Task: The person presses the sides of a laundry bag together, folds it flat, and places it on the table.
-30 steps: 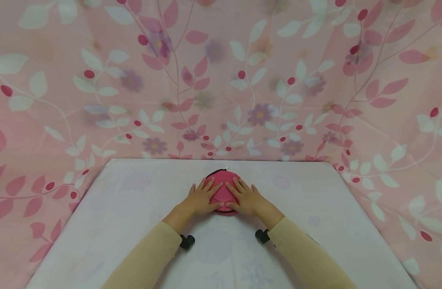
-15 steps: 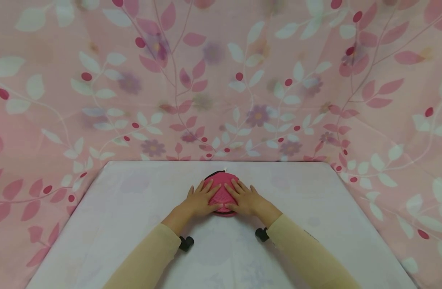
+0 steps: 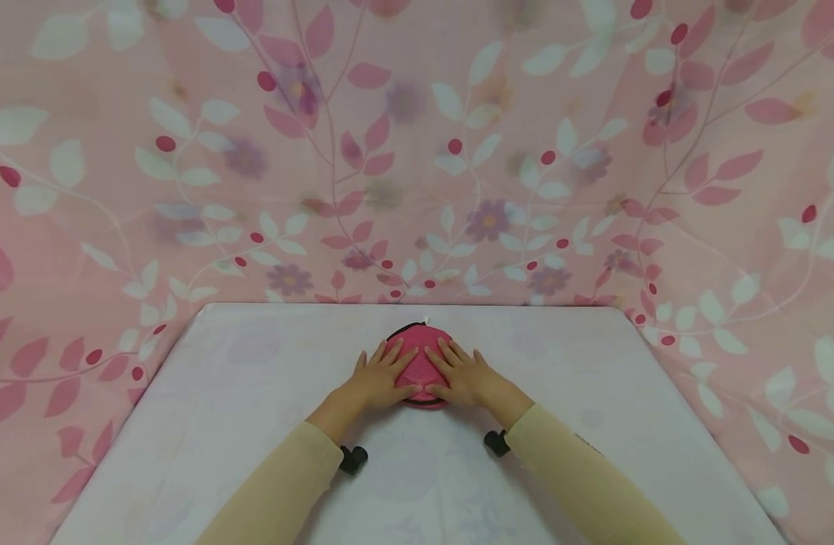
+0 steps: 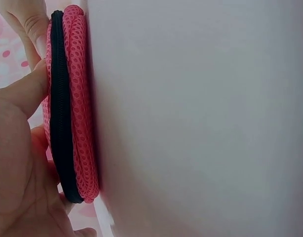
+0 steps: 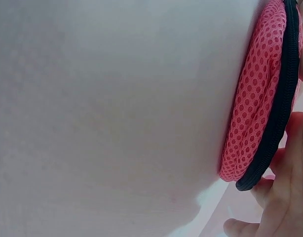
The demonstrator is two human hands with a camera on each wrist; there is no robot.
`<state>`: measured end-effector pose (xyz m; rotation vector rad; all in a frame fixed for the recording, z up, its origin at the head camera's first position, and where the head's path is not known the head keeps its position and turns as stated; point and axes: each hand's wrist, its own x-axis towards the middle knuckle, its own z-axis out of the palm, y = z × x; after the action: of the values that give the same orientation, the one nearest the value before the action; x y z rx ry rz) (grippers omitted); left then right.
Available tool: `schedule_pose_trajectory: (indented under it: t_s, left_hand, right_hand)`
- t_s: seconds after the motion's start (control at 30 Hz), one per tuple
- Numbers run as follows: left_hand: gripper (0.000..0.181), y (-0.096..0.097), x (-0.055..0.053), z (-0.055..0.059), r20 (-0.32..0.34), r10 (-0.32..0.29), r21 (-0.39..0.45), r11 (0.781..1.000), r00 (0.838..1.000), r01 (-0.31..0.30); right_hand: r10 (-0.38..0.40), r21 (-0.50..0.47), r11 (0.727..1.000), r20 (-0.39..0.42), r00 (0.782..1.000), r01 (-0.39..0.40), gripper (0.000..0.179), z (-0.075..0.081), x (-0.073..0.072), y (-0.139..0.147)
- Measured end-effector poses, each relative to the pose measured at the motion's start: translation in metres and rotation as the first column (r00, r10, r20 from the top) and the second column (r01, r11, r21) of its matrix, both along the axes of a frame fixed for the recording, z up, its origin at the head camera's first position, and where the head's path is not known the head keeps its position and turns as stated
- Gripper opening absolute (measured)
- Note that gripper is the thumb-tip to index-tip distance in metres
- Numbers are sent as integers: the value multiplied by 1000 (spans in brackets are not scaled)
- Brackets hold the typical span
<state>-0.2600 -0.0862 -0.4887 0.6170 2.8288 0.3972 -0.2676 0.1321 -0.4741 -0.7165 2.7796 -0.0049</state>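
A round pink mesh pouch [image 3: 422, 369] with a black zipper [image 4: 60, 103] round its edge lies flat on the white-covered table. My left hand [image 3: 378, 378] rests on its left side, fingers straight and spread over the top. From the other side my right hand [image 3: 468, 376] lies on it in the same way, the two thumbs almost meeting near the pouch's front edge. In the right wrist view the pouch's mesh side [image 5: 255, 94] and zipper show beside the palm. Whatever may be inside the pouch is hidden.
The table [image 3: 253, 363] has a pale cloth with faint flowers. Behind it and at both sides hangs a pink leaf-patterned curtain [image 3: 417, 151]. A small black device [image 3: 353, 459] sits at the left wrist, another black device [image 3: 496, 443] at the right.
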Motion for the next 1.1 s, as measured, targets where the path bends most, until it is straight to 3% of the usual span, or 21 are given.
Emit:
schedule_pose_trajectory:
  t_s: [0.5, 0.8, 1.1]
  left_hand:
    - [79, 6, 0, -2, -21, -32, 3, 999, 999, 32]
    - [78, 2, 4, 3, -32, -13, 0, 1000, 999, 13]
    - [74, -10, 9, 1, -106, -40, -9, 999, 994, 39]
  right_hand:
    - [-4, -6, 1000, 12, 1000, 4, 79, 3, 4, 8]
    - [-5, -16, 1000, 31, 1000, 6, 79, 1, 1, 10]
    - [-2, -85, 996, 61, 998, 7, 78, 9, 0, 12]
